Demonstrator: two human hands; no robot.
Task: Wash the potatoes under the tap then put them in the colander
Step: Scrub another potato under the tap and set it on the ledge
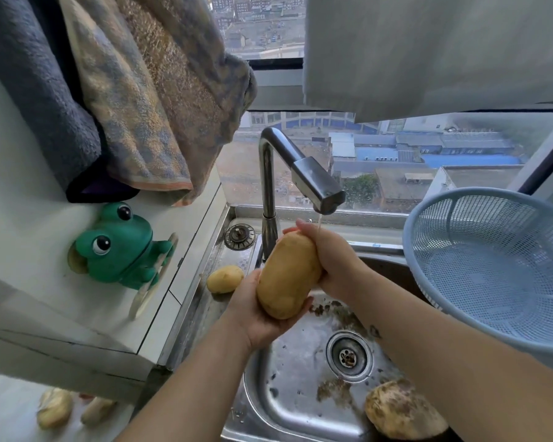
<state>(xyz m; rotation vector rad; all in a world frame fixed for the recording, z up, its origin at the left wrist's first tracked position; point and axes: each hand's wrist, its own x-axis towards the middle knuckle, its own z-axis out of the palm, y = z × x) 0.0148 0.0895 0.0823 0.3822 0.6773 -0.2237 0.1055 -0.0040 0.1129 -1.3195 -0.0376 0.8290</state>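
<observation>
Unwashed potato: a soil-caked one [404, 409] is lying in the sink [284, 378] at the lower right of the frame, beside the drain [349, 355].
Left hand: my left hand [256, 314] is cupping the low end of the large potato [288, 275], fingers curling up round it.
Right hand: my right hand [332, 260] is wrapping over the top end, fingers curled behind it.
Task's thing: the large potato is tilting upright over the basin at frame centre, just under the spout.
Small potato: another [224, 279] is resting on the sink ledge to the left.
Colander: the blue colander [492, 266] is sitting tilted at the right edge, holding nothing.
Tap: the tap [300, 167] is running a thin stream [319, 221] that seems to be hitting my right hand.
Risk: wet skin is getting slick, so the potato could slip into the gritty basin; dropping it into the tilted colander could tip it.
</observation>
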